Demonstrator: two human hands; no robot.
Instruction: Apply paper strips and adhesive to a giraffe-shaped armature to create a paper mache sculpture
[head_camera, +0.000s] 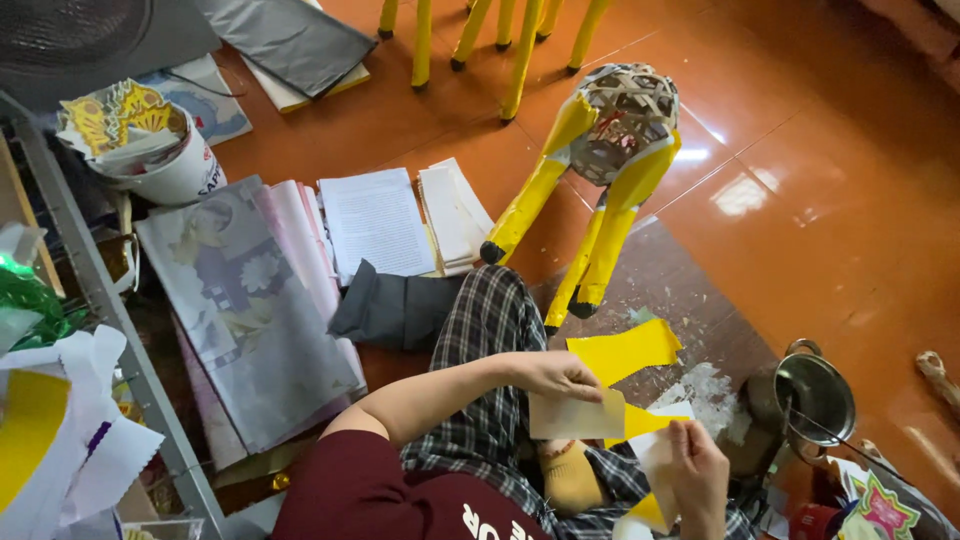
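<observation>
My left hand (558, 375) grips the top edge of a tan piece of paper (575, 417) over my lap. My right hand (700, 478) holds a white-and-yellow paper scrap (655, 470) just right of it. A yellow paper sheet (625, 350) lies on the floor beyond my hands. Further off stands a woven-cane animal frame (622, 120) whose legs (600, 250) are covered in yellow paper. I sit on the floor in plaid trousers.
A metal pot (815, 398) sits at the right beside torn white scraps (705, 390). Stacked newspapers (250, 310), printed pages (375, 222) and a dark cloth (395, 310) lie left. A white bucket (170, 165), a metal shelf rail (90, 290) and yellow chair legs (480, 35) are nearby.
</observation>
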